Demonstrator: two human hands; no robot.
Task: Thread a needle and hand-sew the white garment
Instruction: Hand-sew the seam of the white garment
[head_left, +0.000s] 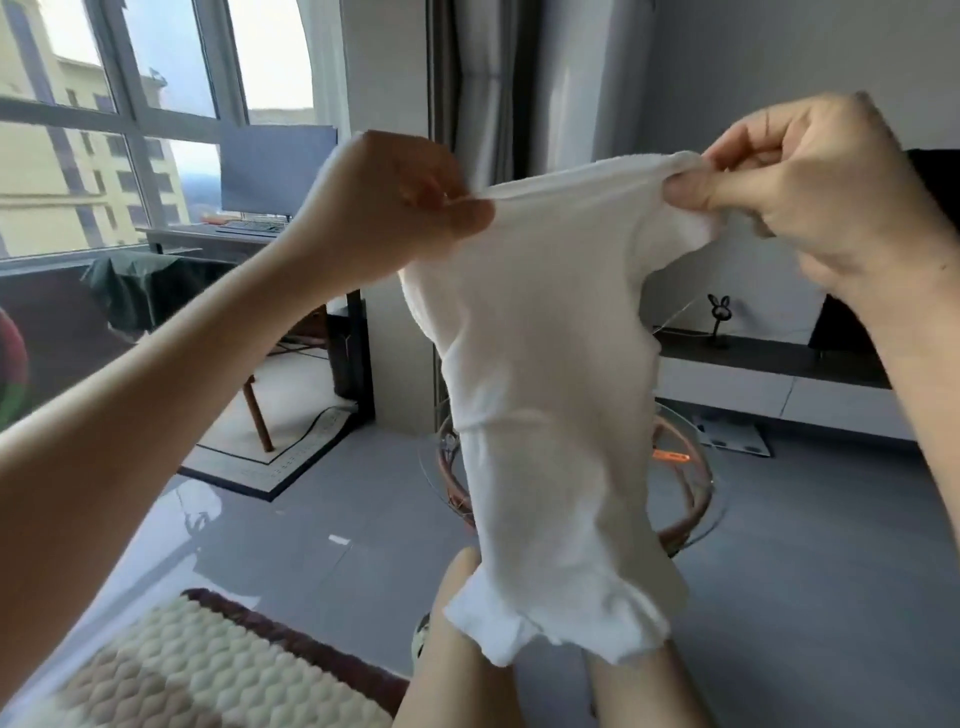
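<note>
Both hands hold the white garment (545, 389) up in the air, and each grip is closed on cloth. The left hand (395, 208) pinches the top hem between thumb and curled fingers. The right hand (810, 192) pinches the other end of that hem between thumb and forefinger, where the fabric bunches into a small fold. Between the two grips the top edge is pulled nearly straight, rising a little toward the right grip.

The rest of the garment hangs free below the grips, narrowing and then ending in a ruffled bottom edge that lies just above the person's knees (457, 649). A thin thread (675, 314) shows as a faint line just off the garment's side edge, below the right grip. I cannot tell where it ends, and no needle can be made out.

Beneath and behind the hanging cloth stands a round glass-topped bench (693, 512) with a rattan rim and a small orange item (670, 457) on it. Open grey floor (332, 499) lies under the left grip. A quilted cushion (182, 670) lies well below the left forearm.
</note>
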